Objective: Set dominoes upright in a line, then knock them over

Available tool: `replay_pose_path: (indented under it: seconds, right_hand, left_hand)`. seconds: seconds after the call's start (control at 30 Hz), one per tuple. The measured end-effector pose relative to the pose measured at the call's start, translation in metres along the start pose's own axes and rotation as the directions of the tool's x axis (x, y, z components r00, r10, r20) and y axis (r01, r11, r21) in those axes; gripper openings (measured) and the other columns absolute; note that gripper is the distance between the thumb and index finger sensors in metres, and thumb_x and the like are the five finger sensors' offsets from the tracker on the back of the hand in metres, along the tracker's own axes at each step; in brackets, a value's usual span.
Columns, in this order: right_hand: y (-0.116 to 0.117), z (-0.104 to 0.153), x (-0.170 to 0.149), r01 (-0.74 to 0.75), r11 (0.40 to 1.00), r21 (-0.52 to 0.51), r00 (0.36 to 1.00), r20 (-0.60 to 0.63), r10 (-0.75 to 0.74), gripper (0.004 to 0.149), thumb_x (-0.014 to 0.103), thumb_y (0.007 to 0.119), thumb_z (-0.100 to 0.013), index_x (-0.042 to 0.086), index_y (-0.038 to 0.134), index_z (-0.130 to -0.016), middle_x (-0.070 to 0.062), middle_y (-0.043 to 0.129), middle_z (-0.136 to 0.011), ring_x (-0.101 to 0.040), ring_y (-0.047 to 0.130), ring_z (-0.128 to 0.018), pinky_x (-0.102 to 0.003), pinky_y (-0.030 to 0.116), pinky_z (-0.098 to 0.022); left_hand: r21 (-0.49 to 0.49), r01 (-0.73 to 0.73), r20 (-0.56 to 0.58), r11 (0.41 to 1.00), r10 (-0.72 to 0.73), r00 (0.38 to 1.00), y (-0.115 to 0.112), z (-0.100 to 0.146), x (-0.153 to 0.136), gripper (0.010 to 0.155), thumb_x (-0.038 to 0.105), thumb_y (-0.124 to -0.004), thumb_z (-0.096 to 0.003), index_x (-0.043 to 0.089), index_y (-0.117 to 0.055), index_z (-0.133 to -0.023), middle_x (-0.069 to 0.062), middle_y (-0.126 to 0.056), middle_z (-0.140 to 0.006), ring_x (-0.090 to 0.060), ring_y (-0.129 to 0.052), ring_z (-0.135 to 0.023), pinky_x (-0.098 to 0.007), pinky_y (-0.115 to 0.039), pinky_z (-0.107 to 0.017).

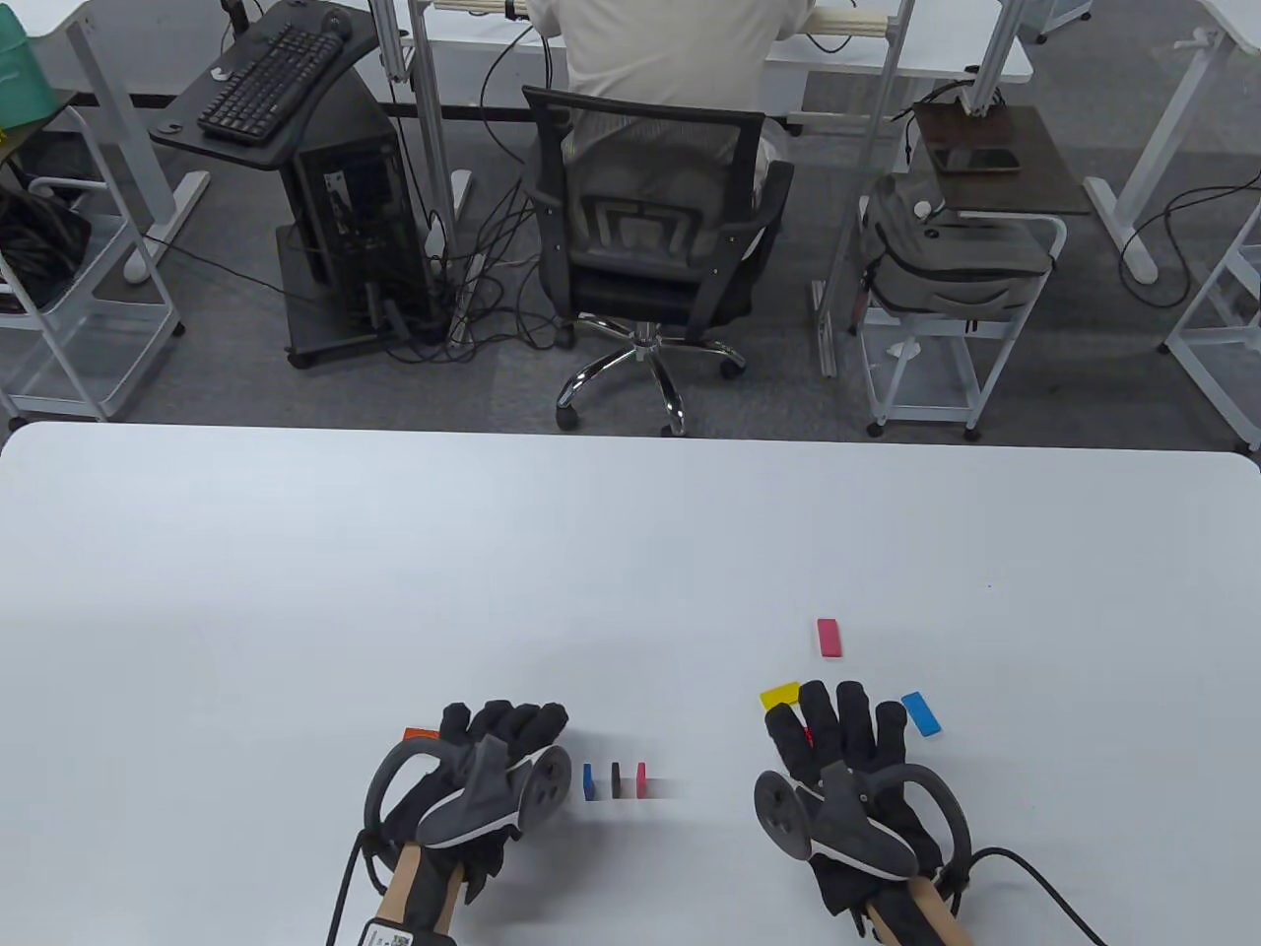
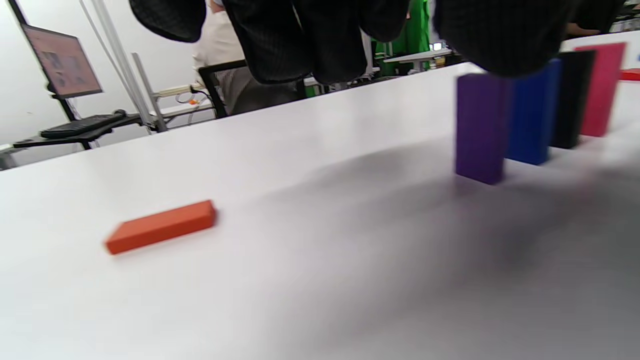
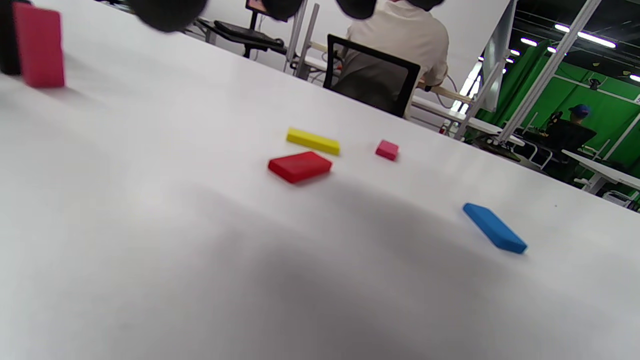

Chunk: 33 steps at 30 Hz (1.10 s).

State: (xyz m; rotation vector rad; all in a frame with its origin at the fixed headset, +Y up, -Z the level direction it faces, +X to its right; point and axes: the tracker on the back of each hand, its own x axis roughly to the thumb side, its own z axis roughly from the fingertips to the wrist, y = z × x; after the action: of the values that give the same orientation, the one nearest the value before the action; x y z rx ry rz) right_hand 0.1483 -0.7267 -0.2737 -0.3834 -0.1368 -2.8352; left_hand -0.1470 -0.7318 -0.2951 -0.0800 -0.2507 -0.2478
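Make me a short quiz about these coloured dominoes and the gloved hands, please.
1. How many dominoes stand upright in the row?
2. True or false: the orange domino stands upright.
3. Which flat domino lies farthest from the person: A yellow, B pink, C light blue?

Key:
1. Four: purple, blue, black, pink.
2. False; it lies flat near the left hand.
3. B, beyond the right hand.
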Motion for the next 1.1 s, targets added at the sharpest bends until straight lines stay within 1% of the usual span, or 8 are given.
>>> replay_pose_path:
  seconds: [0.2, 0.27, 0.4, 0.47, 0.5, 0.8, 0.9, 1.1]
  right_hand:
    - [0.000, 0.000, 0.000, 0.002, 1.000, 0.000, 1.000, 0.000, -0.002, 0.070, 0.049, 0.053, -0.063, 0.015, 0.026, -0.118, -0.027, 0.021, -0.122, -0.062, 0.021, -0.105, -0.076, 0.021, -0.068]
    - [0.000, 0.000, 0.000, 0.000, 1.000, 0.000, 1.000, 0.000, 0.000, 0.070, 0.049, 0.053, -0.063, 0.015, 0.025, -0.118, -0.027, 0.021, -0.122, -0.062, 0.021, -0.105, -0.076, 0.021, -0.068]
    - [0.001, 0.000, 0.000, -0.001, 1.000, 0.004, 1.000, -0.001, 0.001, 0.070, 0.049, 0.053, -0.063, 0.015, 0.026, -0.118, -0.027, 0.021, -0.122, -0.062, 0.022, -0.105, -0.076, 0.021, -0.068]
    - [0.001, 0.000, -0.001, -0.002, 1.000, 0.005, 1.000, -0.001, 0.002, 0.070, 0.049, 0.053, -0.063, 0.015, 0.026, -0.118, -0.027, 0.021, -0.122, -0.062, 0.022, -0.105, -0.076, 0.022, -0.068]
    - [0.001, 0.000, -0.001, -0.002, 1.000, 0.005, 1.000, -0.001, 0.002, 0.070, 0.049, 0.053, -0.063, 0.015, 0.026, -0.118, -0.027, 0.021, -0.122, -0.062, 0.021, -0.105, -0.076, 0.021, -0.068]
    - [0.004, -0.002, 0.000, -0.014, 1.000, 0.023, 1.000, -0.003, 0.015, 0.070, 0.049, 0.053, -0.063, 0.015, 0.025, -0.118, -0.028, 0.021, -0.122, -0.062, 0.021, -0.105, -0.076, 0.021, -0.068]
    - [0.003, -0.003, 0.000, -0.014, 1.000, 0.022, 1.000, -0.003, 0.014, 0.070, 0.049, 0.053, -0.063, 0.015, 0.025, -0.118, -0.028, 0.021, -0.122, -0.062, 0.021, -0.105, -0.076, 0.021, -0.068]
    - [0.004, -0.003, 0.000, -0.013, 1.000, 0.022, 1.000, -0.003, 0.013, 0.070, 0.049, 0.053, -0.063, 0.015, 0.025, -0.118, -0.027, 0.021, -0.122, -0.062, 0.022, -0.105, -0.076, 0.021, -0.067]
  left_hand:
    - [0.039, -0.026, -0.158, 0.999, 0.032, 0.987, -0.009, 0.006, -0.040, 0.069, 0.055, -0.074, -0.0439, 0.041, -0.054, -0.108, 0.007, -0.067, -0.118, -0.020, -0.070, -0.111, -0.058, -0.054, -0.080]
    - [0.016, -0.006, -0.189, 1.000, 0.008, 0.982, -0.016, 0.005, -0.048, 0.067, 0.054, -0.074, -0.0441, 0.041, -0.055, -0.107, 0.008, -0.067, -0.117, -0.019, -0.071, -0.111, -0.057, -0.054, -0.080]
    - [-0.065, 0.120, -0.219, 0.991, -0.131, 0.967, -0.033, 0.000, -0.059, 0.065, 0.051, -0.074, -0.0446, 0.045, -0.055, -0.106, 0.013, -0.065, -0.117, -0.016, -0.070, -0.112, -0.056, -0.054, -0.080]
    - [-0.115, 0.124, -0.227, 0.986, -0.148, 0.963, -0.042, -0.003, -0.062, 0.063, 0.049, -0.074, -0.0456, 0.047, -0.054, -0.105, 0.012, -0.063, -0.119, -0.017, -0.069, -0.113, -0.056, -0.054, -0.080]
    - [-0.134, 0.112, -0.231, 0.985, -0.141, 0.963, -0.047, -0.004, -0.063, 0.063, 0.048, -0.073, -0.0462, 0.048, -0.053, -0.106, 0.009, -0.062, -0.120, -0.018, -0.068, -0.114, -0.056, -0.054, -0.080]
    - [-0.172, 0.137, -0.234, 0.975, -0.176, 0.956, -0.062, -0.012, -0.062, 0.060, 0.043, -0.067, -0.0512, 0.049, -0.045, -0.107, 0.015, -0.062, -0.118, -0.017, -0.070, -0.113, -0.056, -0.054, -0.081]
    - [-0.187, 0.169, -0.225, 0.968, -0.210, 0.952, -0.065, -0.014, -0.058, 0.058, 0.044, -0.067, -0.0512, 0.050, -0.047, -0.106, 0.016, -0.064, -0.117, -0.016, -0.070, -0.112, -0.056, -0.054, -0.081]
    - [-0.153, 0.235, -0.238, 0.960, -0.266, 0.934, -0.066, -0.018, -0.050, 0.053, 0.044, -0.067, -0.0511, 0.048, -0.054, -0.102, 0.016, -0.069, -0.113, -0.015, -0.072, -0.111, -0.055, -0.055, -0.080]
